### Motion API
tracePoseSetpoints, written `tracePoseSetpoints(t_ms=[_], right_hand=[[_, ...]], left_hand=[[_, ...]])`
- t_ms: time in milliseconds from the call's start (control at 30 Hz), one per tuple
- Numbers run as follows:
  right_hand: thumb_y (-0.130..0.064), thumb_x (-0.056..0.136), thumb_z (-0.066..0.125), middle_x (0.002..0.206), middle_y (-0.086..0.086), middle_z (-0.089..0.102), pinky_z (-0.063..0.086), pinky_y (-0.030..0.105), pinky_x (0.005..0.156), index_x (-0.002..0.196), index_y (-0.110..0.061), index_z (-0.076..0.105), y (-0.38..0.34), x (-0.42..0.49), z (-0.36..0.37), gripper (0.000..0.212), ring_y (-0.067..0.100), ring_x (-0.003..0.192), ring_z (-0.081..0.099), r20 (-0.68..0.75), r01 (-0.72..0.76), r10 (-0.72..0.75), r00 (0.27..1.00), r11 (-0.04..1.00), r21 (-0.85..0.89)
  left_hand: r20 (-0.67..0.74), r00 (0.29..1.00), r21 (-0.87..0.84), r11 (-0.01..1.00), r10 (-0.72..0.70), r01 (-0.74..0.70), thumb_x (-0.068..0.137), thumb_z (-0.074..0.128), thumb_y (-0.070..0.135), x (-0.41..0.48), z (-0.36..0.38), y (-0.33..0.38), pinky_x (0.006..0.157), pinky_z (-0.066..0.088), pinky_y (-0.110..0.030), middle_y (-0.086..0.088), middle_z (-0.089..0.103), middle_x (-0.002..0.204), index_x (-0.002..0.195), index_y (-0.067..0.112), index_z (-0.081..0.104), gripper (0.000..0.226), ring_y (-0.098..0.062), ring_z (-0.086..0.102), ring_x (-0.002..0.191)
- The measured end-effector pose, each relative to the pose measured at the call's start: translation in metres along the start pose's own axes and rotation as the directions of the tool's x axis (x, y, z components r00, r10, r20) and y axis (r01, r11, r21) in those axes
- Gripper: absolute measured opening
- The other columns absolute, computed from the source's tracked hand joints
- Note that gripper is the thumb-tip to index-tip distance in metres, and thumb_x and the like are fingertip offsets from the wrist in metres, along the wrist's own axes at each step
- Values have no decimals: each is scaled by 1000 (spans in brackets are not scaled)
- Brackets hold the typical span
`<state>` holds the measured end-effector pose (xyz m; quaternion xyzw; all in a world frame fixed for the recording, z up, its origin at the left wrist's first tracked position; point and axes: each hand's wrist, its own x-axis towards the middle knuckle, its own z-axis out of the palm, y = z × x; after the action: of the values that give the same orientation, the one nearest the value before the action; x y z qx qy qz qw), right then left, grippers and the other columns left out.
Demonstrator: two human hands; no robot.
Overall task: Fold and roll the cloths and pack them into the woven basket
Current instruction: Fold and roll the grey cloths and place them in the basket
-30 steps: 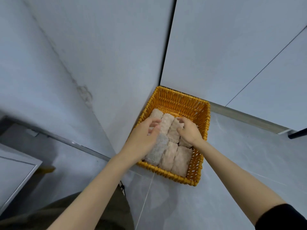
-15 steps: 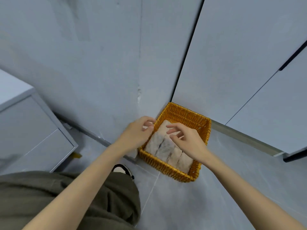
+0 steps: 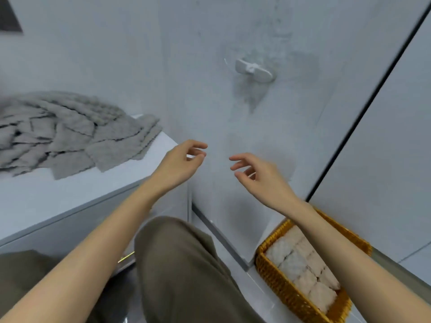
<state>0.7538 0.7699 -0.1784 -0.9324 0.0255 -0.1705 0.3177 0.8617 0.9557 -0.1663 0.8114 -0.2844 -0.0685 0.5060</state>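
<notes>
- Half a second ago my two hands were low over the basket (image 3: pixel 277 278), just above the rolls (image 3: pixel 300 259). Now they are lifted up in front of the wall, well apart from the basket.
- My left hand (image 3: pixel 179 164) holds nothing. Its fingers (image 3: pixel 198 144) are loosely curled, and thumb and forefinger are close together with nothing between them.
- My right hand (image 3: pixel 263 176) is also empty, with the fingers relaxed and a little spread.
- My view has turned up and to the left. The basket is now at the near right, on the floor, and my right forearm hides a part of it. The rolls lie inside it side by side, in two rows.
- The pile (image 3: pixel 70 131) of grey cloths, not yet folded, has come into view at the far left. It lies on the table (image 3: pixel 70 201), against the wall.
- I judge that the last roll is packed and that I now go to the pile for the next cloth. My left hand is the nearer one to it.
- Many cloths are left, and the basket looks almost full. I cannot tell how much room remains under my forearm.
</notes>
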Motion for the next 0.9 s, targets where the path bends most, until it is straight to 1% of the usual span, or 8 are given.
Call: tracePoseSetpoints(t_ms=[67, 133, 333, 433, 533, 700, 800, 900], right_hand=[[-21, 91, 56, 98, -23, 62, 49, 19, 74, 119, -32, 57, -23, 25, 9, 30, 3, 77, 61, 13, 42, -42, 999, 999, 18], [-20, 90, 55, 99, -21, 63, 49, 20, 74, 119, -31, 57, -49, 51, 20, 31, 3, 75, 60, 37, 87, -88, 995, 996, 36], [-19, 91, 55, 104, -13, 64, 51, 30, 82, 122, -25, 58, -116, 108, 61, 32, 10, 78, 61, 168, 208, -213, 963, 977, 47], [-18, 92, 54, 107, -8, 64, 50, 35, 84, 123, -22, 58, -140, 132, 89, 32, 10, 77, 59, 226, 278, -278, 934, 960, 33], [-20, 92, 53, 112, -8, 63, 50, 38, 85, 124, -21, 57, -154, 153, 118, 32, 9, 78, 57, 275, 314, -304, 912, 949, 8], [-19, 92, 54, 124, -3, 61, 44, 27, 83, 126, -17, 57, -158, 184, 166, 34, 15, 101, 58, 315, 332, -312, 896, 943, -10], [-20, 93, 52, 131, -2, 57, 41, 26, 84, 130, -17, 54, -151, 202, 190, 37, 17, 110, 57, 341, 284, -255, 905, 958, -38], [-22, 90, 57, 130, -1, 58, 42, 27, 85, 130, -17, 54, -141, 215, 211, 40, 16, 103, 57, 403, 227, -201, 893, 974, -16]], left_hand=[[-64, 998, -10, 1000, -19, 19, 95, 50, 21, -6, -36, -2, 87, 48, -29, 6, 64, 111, 113, 31, 57, 22, -14, 61, 99], [-157, 987, -9, 999, -45, 44, 95, 50, 18, -15, -71, -7, 87, 48, -30, 3, 63, 113, 117, 26, 55, 24, -16, 61, 99], [-343, 933, -1, 993, -111, 117, 96, 50, 18, -42, -142, -31, 65, 41, -15, 3, 59, 115, 127, 20, 49, 31, -7, 56, 93], [-410, 902, 13, 988, -134, 153, 96, 50, 18, -48, -166, -50, 68, 42, -15, 7, 58, 111, 126, 20, 49, 30, -3, 55, 94], [-444, 882, 18, 982, -160, 187, 95, 51, 16, -46, -180, -74, 77, 45, -18, 4, 59, 113, 125, 18, 51, 30, -9, 57, 99], [-490, 849, 64, 964, -195, 258, 93, 52, 15, -29, -193, -116, 69, 41, -11, 5, 58, 113, 125, 17, 52, 32, -9, 56, 98], [-506, 842, 139, 946, -186, 292, 93, 54, 14, -16, -197, -137, 82, 38, -17, 4, 59, 116, 125, 15, 54, 32, -9, 54, 101], [-501, 846, 193, 929, -182, 314, 92, 52, 9, -3, -201, -153, 91, 41, -23, 0, 59, 121, 127, 13, 53, 35, -11, 54, 107]])
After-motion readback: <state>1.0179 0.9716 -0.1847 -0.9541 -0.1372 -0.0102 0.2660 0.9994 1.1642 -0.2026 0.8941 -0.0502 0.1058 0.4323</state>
